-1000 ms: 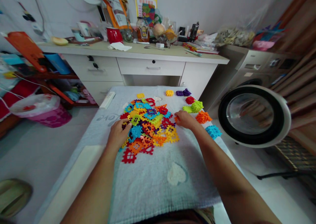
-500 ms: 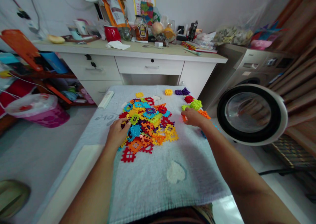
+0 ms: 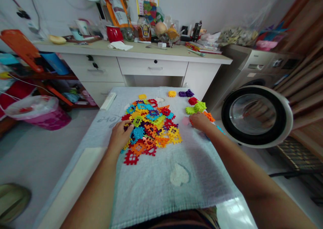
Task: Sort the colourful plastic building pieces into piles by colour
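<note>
A heap of flat plastic interlocking tiles (image 3: 151, 124) in red, orange, yellow, blue, green and purple lies on a pale blue towel (image 3: 156, 178). My left hand (image 3: 120, 135) rests, fingers curled, on the heap's left edge. My right hand (image 3: 200, 121) lies to the right of the heap, fingers bent down over the orange stack (image 3: 209, 116), and whatever it holds is hidden. Sorted small groups sit nearby: green (image 3: 197, 107), red (image 3: 193, 101), purple (image 3: 186, 93) and yellow (image 3: 172, 93). A blue group is mostly hidden behind my right forearm.
A white desk (image 3: 141, 54) crowded with jars, a red mug and papers stands behind. A washing machine with its round door (image 3: 254, 116) swung open is close on the right. A pink bin (image 3: 42, 116) and cluttered shelves stand at the left. A white remote (image 3: 109, 101) lies on the towel.
My right hand has moved from the heap's right edge over to the orange stack at the right. My left hand has stayed at the heap's left side.
</note>
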Motion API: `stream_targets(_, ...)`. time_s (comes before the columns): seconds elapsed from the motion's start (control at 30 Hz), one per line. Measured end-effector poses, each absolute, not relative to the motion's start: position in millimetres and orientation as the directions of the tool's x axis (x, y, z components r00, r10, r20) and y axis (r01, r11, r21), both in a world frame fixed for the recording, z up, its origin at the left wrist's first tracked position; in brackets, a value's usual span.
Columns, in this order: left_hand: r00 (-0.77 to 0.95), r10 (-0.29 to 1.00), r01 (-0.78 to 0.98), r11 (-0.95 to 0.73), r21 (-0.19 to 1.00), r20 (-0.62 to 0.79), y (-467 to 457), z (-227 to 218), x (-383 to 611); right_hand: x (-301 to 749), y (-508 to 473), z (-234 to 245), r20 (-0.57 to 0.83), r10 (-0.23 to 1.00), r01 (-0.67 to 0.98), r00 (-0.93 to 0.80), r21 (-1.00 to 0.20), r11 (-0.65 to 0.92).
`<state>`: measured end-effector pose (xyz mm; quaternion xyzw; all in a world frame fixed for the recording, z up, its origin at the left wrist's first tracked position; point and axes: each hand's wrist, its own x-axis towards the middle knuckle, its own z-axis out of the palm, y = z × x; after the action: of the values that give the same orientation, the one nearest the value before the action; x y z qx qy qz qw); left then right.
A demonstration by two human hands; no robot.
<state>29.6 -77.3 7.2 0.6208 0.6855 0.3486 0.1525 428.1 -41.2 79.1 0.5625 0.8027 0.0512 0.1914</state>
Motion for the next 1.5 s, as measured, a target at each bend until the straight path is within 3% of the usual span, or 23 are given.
stream_targets(0.2,-0.184,0.955,0.743,-0.02,0.669,0.232,-78,8,30,421,-47,84,-0.183,0.945,0.92,-0.273,0.237,0.312)
stream_targets(0.43,-0.194,0.952,0.74,-0.017,0.672,0.237,-78,7,29,374,-87,76,-0.017,0.899,0.869,-0.439,-0.264,0.419)
stream_targets(0.77,-0.193,0.957,0.73,-0.009,0.684,0.218,-78,8,31,361,-99,49,0.041,0.931,0.836,-0.364,-0.425,0.346)
stream_targets(1.23,-0.18,0.956,0.735,-0.027,0.677,0.234,-79,13,32,377,-75,60,0.188,0.915,0.801,-0.356,-0.443,0.403)
stream_targets(1.5,-0.222,0.926,0.726,-0.053,0.686,0.306,-78,5,38,382,14,78,0.213,0.93,0.888,-0.301,-0.292,0.354)
